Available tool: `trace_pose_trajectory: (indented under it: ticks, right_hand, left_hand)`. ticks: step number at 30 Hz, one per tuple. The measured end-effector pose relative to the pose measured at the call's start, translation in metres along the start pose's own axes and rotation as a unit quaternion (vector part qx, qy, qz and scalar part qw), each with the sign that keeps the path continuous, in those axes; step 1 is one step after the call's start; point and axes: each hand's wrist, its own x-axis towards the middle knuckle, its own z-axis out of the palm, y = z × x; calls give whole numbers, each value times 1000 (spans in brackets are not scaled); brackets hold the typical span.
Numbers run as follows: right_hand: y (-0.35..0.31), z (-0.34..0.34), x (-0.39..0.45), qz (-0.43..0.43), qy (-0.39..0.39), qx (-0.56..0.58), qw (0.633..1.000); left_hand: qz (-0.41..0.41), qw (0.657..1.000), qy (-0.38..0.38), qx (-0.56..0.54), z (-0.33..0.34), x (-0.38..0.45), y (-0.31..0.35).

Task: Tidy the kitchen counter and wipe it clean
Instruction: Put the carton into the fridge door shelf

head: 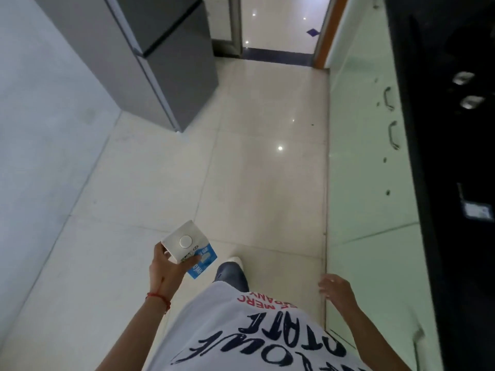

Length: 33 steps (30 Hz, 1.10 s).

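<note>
Cardboard carton (188, 249), boxy with a slanted white top, a round white cap and blue printed sides, sits in the left hand (167, 269); the grip is closed around its lower body, fingers wrapped on the blue panel. A red thread band (158, 298) circles that wrist. Right of the carton, the right hand (336, 287) hangs with fingers loosely spread, holding nothing, close to the pale glossy cabinet fronts (367, 167). Above those runs the dark, shiny bench (439, 162). Ahead of the carton lie polished cream floor tiles (257, 162) and a matte grey fridge (171, 62).
</note>
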Motion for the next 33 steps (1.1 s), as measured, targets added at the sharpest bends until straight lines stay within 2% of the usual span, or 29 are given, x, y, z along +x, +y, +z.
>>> trace_pose_trajectory:
  ticks: [6, 13, 19, 26, 33]
  right_hand:
    - [-91, 45, 42, -4, -3, -24, 1000]
    - [-193, 77, 88, -13, -5, -52, 999]
    - [-298, 98, 162, -22, -34, -85, 996]
    - [-457, 145, 232, -70, -103, -197, 972]
    - [-603, 254, 256, -137, -160, -241, 947]
  left_hand:
    - [-18, 1000, 18, -11, -23, 88, 39]
    - [30, 999, 25, -34, -11, 195, 129]
    - [45, 996, 68, -38, 6, 278, 199]
    - [-34, 987, 145, -67, -9, 334, 232]
    - [-124, 957, 237, -115, -48, 370, 229]
